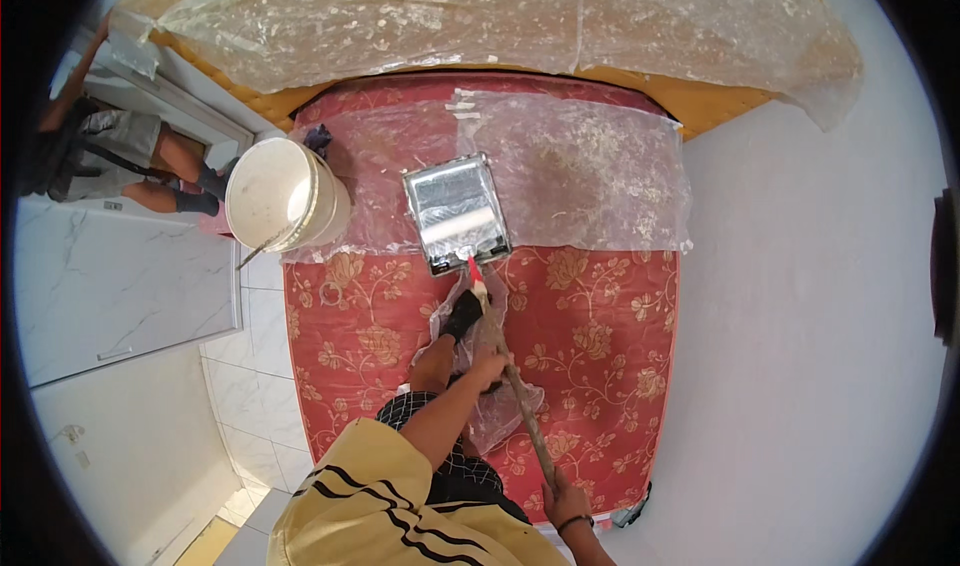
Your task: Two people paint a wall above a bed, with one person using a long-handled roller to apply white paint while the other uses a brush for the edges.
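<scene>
Both my hands are closed around a long wooden pole [525,411]. My left hand [490,365] grips it partway along, and my right hand [567,501], with a dark band at the wrist, holds its near end. The pole's far end joins a red handle [475,269] that reaches the near edge of a paint tray [497,198]. A pale, shiny band crosses the tray; whether it is a roller or wet paint I cannot tell. The tray lies on splattered plastic sheeting [590,166], over a red floral mattress [600,311] on which I stand.
A large white bucket [335,206] stands left of the tray, a thin stick leaning out of it. At the far left is another person [130,156] with an arm raised. Plastic covers the yellow headboard [700,91]. A pale wall [800,296] rises at the right.
</scene>
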Demonstrator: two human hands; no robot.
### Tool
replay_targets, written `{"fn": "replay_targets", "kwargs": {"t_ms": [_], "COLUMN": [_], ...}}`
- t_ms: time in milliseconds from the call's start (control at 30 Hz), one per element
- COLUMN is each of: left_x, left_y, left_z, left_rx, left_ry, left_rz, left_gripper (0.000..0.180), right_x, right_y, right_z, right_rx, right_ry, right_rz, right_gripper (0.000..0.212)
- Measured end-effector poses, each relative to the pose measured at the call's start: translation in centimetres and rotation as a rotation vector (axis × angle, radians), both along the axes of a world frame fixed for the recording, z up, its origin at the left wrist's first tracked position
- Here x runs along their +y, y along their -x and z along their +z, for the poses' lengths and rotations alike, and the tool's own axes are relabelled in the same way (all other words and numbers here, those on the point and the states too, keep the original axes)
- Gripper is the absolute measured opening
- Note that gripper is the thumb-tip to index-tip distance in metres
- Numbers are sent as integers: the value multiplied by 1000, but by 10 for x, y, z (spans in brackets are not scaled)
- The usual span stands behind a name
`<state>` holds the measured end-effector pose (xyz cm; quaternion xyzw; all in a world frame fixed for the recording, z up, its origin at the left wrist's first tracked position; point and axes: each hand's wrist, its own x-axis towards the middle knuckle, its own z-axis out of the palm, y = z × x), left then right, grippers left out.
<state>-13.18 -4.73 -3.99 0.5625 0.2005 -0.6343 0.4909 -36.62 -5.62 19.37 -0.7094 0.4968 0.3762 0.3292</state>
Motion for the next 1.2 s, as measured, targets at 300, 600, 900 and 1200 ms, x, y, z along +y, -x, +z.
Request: {"fn": "replay_targets", "kwargs": {"t_ms": [300, 600, 900, 1200], "left_x": [-22, 10, -20, -13], "left_y": [-31, 41, -23, -34], "left_z": [22, 27, -6, 92], "left_rx": [-74, -136, -27, 198], "left_ry": [119, 33, 41, 163], "left_rz": [23, -101, 17, 107], "left_gripper": [9, 23, 12, 41], "right_x": [-18, 2, -12, 32], "right_y": [-6, 36, 3, 106], "right_z": [9, 54, -18, 33], "right_rx": [-191, -78, -199, -473], "right_ry": [107, 76, 56, 132], "right_rz": [5, 23, -70, -97], "right_gripper": [47, 50, 50, 48]}}
